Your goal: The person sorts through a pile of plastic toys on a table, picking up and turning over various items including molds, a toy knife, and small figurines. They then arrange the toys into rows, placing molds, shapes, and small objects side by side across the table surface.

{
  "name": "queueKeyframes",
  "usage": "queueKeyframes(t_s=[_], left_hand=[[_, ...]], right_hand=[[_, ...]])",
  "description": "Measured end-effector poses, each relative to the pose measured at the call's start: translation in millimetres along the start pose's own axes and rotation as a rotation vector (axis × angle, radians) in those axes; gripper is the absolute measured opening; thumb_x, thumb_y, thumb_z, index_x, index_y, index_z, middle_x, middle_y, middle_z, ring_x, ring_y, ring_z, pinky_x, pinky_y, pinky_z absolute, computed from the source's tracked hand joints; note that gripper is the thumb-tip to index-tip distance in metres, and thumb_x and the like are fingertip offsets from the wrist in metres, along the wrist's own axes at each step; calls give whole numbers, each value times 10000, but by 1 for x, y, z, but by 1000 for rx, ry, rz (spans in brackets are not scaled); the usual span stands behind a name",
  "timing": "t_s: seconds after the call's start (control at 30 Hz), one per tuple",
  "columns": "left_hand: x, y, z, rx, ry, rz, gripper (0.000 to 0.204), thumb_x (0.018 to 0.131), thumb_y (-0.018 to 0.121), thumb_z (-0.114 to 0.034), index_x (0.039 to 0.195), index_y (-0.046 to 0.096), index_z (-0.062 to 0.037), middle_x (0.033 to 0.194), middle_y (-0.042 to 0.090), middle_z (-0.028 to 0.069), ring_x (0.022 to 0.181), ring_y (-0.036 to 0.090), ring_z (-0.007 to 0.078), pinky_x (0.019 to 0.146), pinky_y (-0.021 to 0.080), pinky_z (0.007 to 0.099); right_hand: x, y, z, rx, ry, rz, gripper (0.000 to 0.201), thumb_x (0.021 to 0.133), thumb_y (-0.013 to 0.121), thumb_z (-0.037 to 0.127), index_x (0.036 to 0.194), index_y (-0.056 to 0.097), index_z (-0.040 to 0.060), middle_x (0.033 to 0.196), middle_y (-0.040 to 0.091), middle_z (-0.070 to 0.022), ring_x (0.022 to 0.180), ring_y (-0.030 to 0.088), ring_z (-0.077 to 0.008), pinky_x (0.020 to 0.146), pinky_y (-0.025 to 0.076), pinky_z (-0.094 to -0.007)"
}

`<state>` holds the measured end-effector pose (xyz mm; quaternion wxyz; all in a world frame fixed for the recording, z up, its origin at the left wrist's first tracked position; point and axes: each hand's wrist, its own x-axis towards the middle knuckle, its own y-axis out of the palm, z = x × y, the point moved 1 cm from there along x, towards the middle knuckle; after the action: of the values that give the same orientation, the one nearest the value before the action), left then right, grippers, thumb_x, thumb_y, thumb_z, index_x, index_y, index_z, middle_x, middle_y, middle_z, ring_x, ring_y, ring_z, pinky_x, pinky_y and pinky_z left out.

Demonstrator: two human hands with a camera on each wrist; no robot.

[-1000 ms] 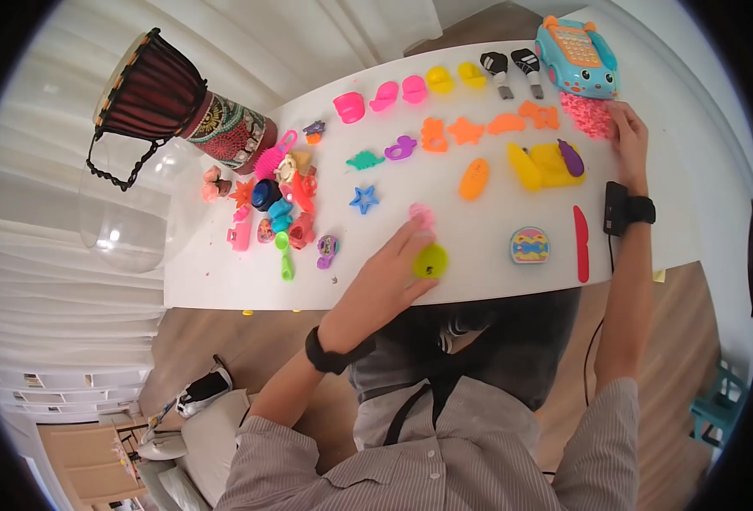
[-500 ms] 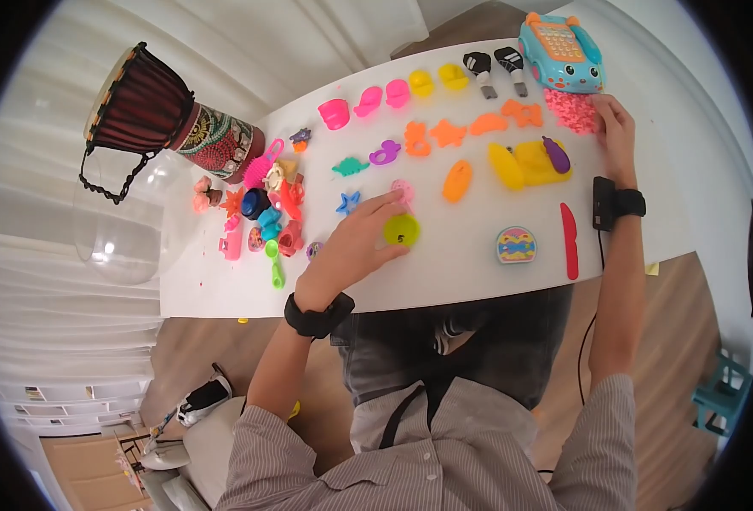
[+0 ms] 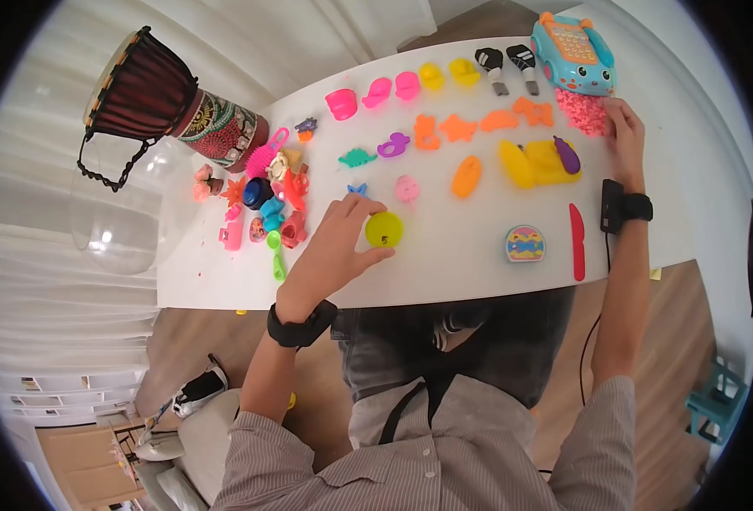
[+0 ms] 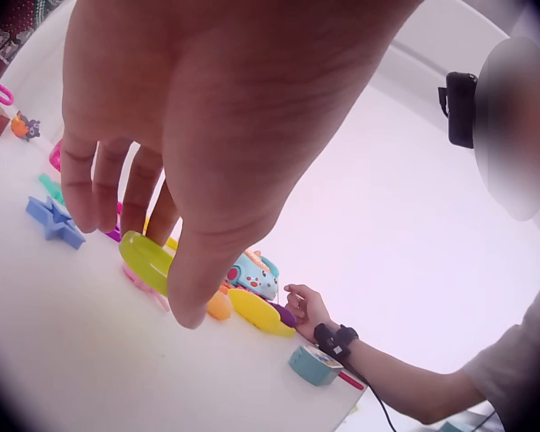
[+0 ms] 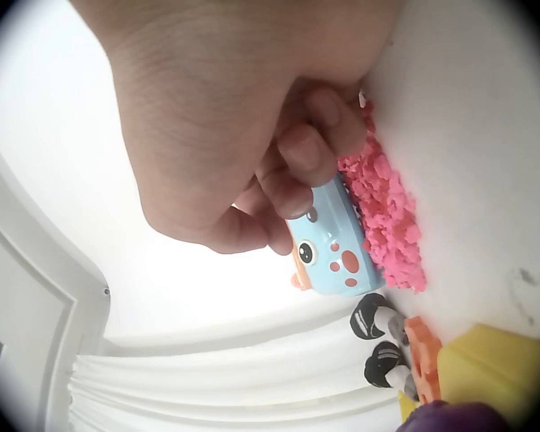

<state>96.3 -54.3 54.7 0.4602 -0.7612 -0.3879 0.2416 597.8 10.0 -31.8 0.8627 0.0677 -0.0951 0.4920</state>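
Note:
My left hand (image 3: 325,251) pinches a round yellow-green lid (image 3: 384,230) between thumb and fingertips, over the near left part of the table. In the left wrist view the lid (image 4: 146,259) shows at a slant beside the thumb. Just beyond the fingers lies a blue star mould (image 3: 357,190), partly covered by the hand, with a pink lollipop-like piece (image 3: 407,189) to its right. Far right, my right hand (image 3: 627,140) rests beside a heap of pink crumbly dough (image 3: 582,113). Its fingers curl loosely in the right wrist view, close to the heap (image 5: 387,216), with nothing visible in them.
A toy telephone (image 3: 576,55) stands behind the heap. Rows of coloured moulds (image 3: 459,128) cross the table, with a red plastic knife (image 3: 577,243) and an egg-patterned box (image 3: 525,244) near the front right. Mixed toys and a drum (image 3: 180,106) occupy the left side.
My left hand has moved left with the lid, away from the pink lollipop-like piece, which is now uncovered. It now partly covers the blue star. My right hand has stayed beside the pink heap.

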Motion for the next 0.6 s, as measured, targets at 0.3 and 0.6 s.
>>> queueKeyframes(t_s=[0.3, 0.6], left_hand=[[-22, 5, 20, 34, -76, 70, 542, 815, 836, -130, 1308, 611, -106, 1197, 575, 79, 1063, 587, 261, 904, 515, 377], [-23, 4, 10, -91, -234, 156, 581, 827, 754, 5, 1363, 646, -189, 1211, 543, 91, 881, 628, 237, 867, 533, 365]], right_hand=[[3, 0, -4, 2, 4, 3, 216, 1041, 633, 250, 1103, 740, 73, 696, 439, 106, 561, 308, 3, 497, 175, -219], [3, -1, -6, 10, -12, 0, 217, 1029, 662, 265, 1069, 753, 72, 684, 460, 108, 564, 331, -3, 502, 197, -220]])
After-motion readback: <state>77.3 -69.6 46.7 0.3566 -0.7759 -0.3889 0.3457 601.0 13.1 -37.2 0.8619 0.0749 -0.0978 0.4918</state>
